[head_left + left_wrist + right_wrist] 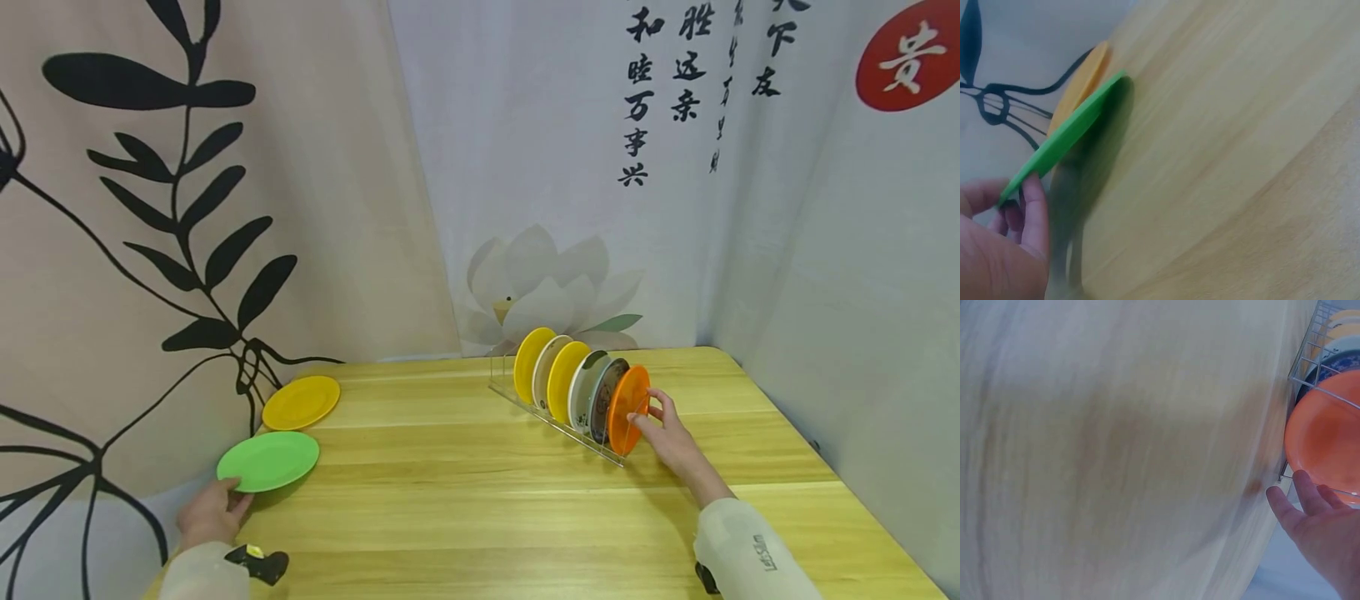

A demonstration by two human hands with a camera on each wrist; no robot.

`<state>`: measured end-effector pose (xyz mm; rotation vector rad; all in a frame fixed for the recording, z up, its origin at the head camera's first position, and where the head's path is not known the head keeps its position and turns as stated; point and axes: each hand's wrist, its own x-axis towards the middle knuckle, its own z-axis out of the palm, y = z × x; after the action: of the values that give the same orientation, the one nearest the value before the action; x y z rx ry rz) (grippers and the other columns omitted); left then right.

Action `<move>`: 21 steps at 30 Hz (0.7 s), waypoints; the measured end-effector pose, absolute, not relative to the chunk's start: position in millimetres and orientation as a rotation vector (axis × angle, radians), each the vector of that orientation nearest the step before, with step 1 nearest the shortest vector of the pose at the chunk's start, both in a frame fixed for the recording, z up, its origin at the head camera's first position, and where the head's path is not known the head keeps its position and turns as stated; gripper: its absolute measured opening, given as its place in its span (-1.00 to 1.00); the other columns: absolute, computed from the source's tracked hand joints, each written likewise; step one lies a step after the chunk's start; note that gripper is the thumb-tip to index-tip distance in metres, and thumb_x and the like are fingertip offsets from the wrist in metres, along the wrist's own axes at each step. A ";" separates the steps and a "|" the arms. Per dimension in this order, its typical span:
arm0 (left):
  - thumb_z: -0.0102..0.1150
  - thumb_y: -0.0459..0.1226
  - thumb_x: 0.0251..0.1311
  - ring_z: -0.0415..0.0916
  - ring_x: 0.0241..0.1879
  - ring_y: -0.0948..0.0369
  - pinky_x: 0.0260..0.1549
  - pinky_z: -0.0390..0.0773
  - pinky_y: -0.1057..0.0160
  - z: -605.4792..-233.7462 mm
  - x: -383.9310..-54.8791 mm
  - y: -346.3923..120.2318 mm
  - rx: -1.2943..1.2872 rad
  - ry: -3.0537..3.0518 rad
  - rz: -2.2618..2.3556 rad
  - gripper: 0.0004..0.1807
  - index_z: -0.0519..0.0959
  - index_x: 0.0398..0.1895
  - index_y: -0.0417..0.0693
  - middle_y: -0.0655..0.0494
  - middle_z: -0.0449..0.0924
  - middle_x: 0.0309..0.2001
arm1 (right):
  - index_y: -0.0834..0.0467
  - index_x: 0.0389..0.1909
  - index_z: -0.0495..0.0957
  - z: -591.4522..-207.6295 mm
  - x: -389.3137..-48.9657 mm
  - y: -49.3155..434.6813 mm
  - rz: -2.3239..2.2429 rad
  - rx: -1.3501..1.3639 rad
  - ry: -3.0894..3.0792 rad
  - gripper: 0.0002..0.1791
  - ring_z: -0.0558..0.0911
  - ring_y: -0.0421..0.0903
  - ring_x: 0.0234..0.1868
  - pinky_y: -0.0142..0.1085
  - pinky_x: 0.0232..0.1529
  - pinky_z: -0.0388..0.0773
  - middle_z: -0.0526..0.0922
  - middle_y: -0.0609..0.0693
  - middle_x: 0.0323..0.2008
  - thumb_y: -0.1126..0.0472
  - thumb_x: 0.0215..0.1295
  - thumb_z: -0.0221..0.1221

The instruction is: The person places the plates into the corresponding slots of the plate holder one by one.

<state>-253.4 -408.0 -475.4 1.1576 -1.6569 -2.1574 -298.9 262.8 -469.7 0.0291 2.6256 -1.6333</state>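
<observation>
Pinched at its near rim by my left hand [208, 512], a green plate [268, 461] tilts above the table's left side. The left wrist view shows thumb and fingers on either side of that green rim [1063, 139], with a shadow on the wood beneath. Close behind is a yellow plate [302, 402]. My right hand [672, 439] is at the near end of a wire dish rack [558, 427], beside an orange plate [627, 408] standing on edge. In the right wrist view its fingers [1305, 495] are extended and spread, fingertips at the orange plate's rim [1294, 434].
Several more plates stand in a row in the rack: yellow [534, 364], white and dark-patterned [604, 400] ones. The wooden table [420, 517] meets a printed curtain [322, 183] at the back, and pale fabric [847, 300] hangs along its right edge.
</observation>
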 end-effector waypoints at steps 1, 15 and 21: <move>0.15 -0.46 0.28 0.52 -0.34 0.31 -0.14 0.64 0.32 -475.1 -253.7 -409.5 1.154 -1.659 -2.160 -0.80 0.31 -0.19 -0.21 0.17 0.48 -0.45 | 0.09 0.54 -0.27 -470.0 -298.8 262.8 -1.632 0.033 2.626 -0.14 0.10 0.47 0.40 0.33 0.35 0.05 -0.02 0.46 0.46 -0.11 0.48 -0.01; 0.03 -0.31 0.43 0.50 -0.25 0.38 -0.06 0.60 0.37 -467.4 -256.0 -410.5 0.939 -1.420 -2.433 -0.30 0.07 0.55 0.27 0.23 0.28 0.11 | 0.09 0.54 -0.27 -470.8 -299.5 263.1 -1.626 0.042 2.624 -0.15 0.10 0.47 0.40 0.35 0.34 0.04 -0.02 0.46 0.47 -0.10 0.49 -0.01; 0.11 -0.33 0.40 0.50 -0.16 0.33 -0.07 0.61 0.36 -456.0 -267.4 -387.2 0.786 -1.397 -2.470 -0.59 0.32 0.22 0.21 0.21 0.31 0.08 | 0.09 0.54 -0.29 -469.5 -299.6 263.8 -1.600 0.043 2.634 -0.13 0.08 0.49 0.40 0.37 0.34 0.02 -0.04 0.46 0.47 -0.13 0.49 -0.02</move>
<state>-267.4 -387.2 -456.0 0.7859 -1.3965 -2.4696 -299.6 263.8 -469.5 0.0426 2.6337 -1.5998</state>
